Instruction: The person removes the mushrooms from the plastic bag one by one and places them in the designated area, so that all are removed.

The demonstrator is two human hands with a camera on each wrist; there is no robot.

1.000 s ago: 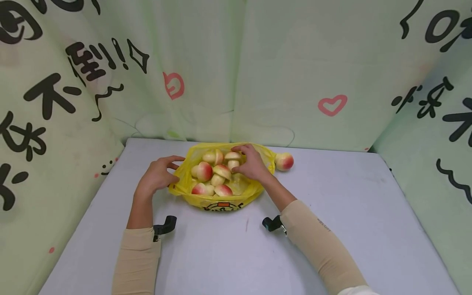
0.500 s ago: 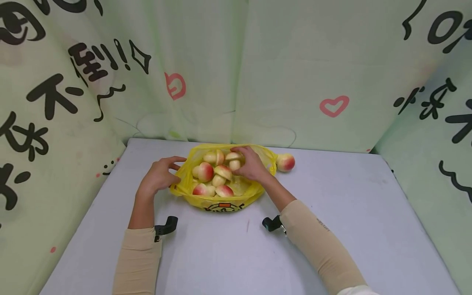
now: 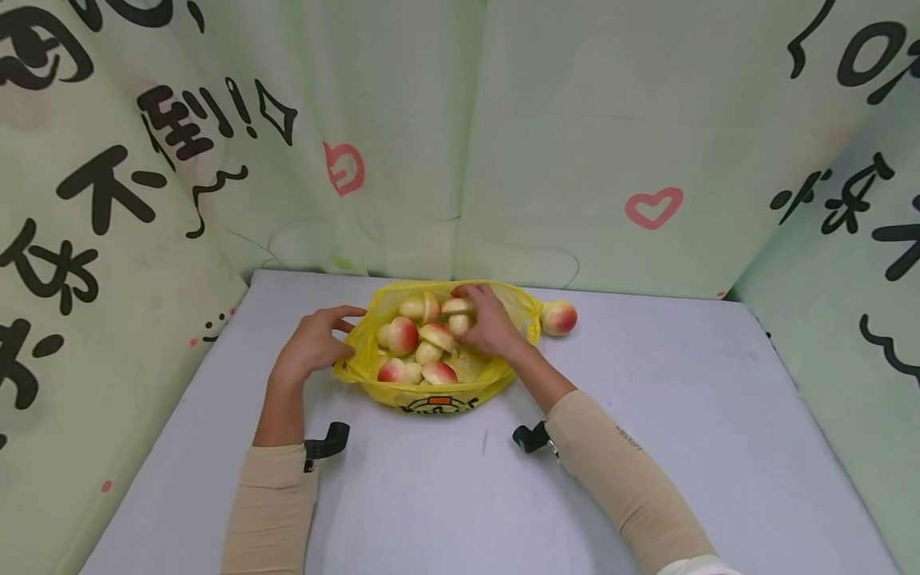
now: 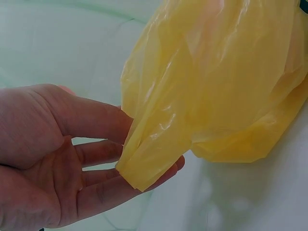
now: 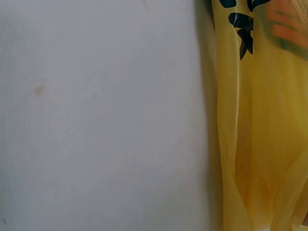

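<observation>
A yellow plastic bag [image 3: 388, 391] lies with its mouth wide, and several cream-and-red toy mushrooms [image 3: 404, 336] show inside. At the bag's left rim is my left hand [image 3: 316, 339]. In the left wrist view its thumb and fairly straight fingers reach behind a fold of the yellow plastic [image 4: 216, 86], which hides the tips. My right hand [image 3: 492, 323] reaches into the right half of the bag, its fingers and thumb around a mushroom with a pale stem [image 3: 459, 323]. The right wrist view shows only the bag's side [image 5: 264, 120] and table; that hand is hidden there.
Outside the bag, touching or close to its right edge, lies a rounded red-and-cream piece [image 3: 559, 318]. The white table [image 3: 446, 495] ends at a pale green curtain [image 3: 561, 160] with black writing and red hearts. Black wrist mounts [image 3: 327, 441] are strapped to both forearms.
</observation>
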